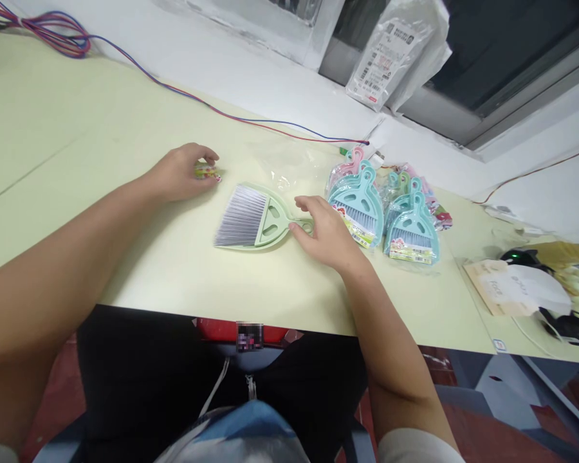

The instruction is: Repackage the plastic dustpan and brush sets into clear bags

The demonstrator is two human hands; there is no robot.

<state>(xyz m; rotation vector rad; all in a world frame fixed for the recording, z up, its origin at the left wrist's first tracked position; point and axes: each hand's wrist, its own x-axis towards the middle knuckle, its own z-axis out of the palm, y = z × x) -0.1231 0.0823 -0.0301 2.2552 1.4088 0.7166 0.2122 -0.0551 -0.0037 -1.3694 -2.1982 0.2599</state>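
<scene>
Left hand (186, 173) half curled round small bright label (206, 172); firm grip or not, cannot tell. Right hand (322, 233) loosely open at green dustpan set (274, 222), near table's (197, 276) front edge.

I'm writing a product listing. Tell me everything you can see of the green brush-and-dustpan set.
The pale green set looks plastic and unwrapped. Its brush, with grey bristles fanned wide and cut-outs in its body, lies over the pan, whose rim shows. It lies flat on the table, bristles toward the left hand, handle toward the right hand, whose thumb seems to touch it.
</scene>
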